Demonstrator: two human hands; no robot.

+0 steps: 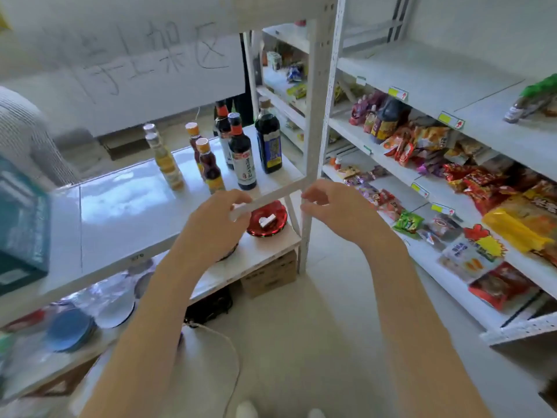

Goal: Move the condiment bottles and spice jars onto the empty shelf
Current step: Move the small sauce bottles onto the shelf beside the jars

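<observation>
Head view: both hands were raised at the rack corner, carrying nothing.
- Left hand (217,218): fingers loosely curled, at the front rail of the white metal rack shelf (126,206).
- Right hand (330,206): equally relaxed and unloaded, just beside the perforated white upright post (319,122).

Task items stood upright, bunched near that shelf's right end:
- two pale yellow bottles with silver caps (167,164)
- two reddish-brown bottles with orange caps (212,173)
- two dark soy bottles with red caps (241,158)
- one large dark bottle with a blue label (269,146)

The target was probably the bare white shelf board (422,70) at upper right, above the colourful snack packets (482,182). A green-capped bottle (526,104) lay tilted further along it.

No pick-up had begun. To do it well:
- Take the front bottles first, one per hand.
- Grip the body, not the cap.
- Lift straight up, since the tall neighbours would tip easily.
- Swing round the post.
- Set each bottle down upright at the back.
</observation>
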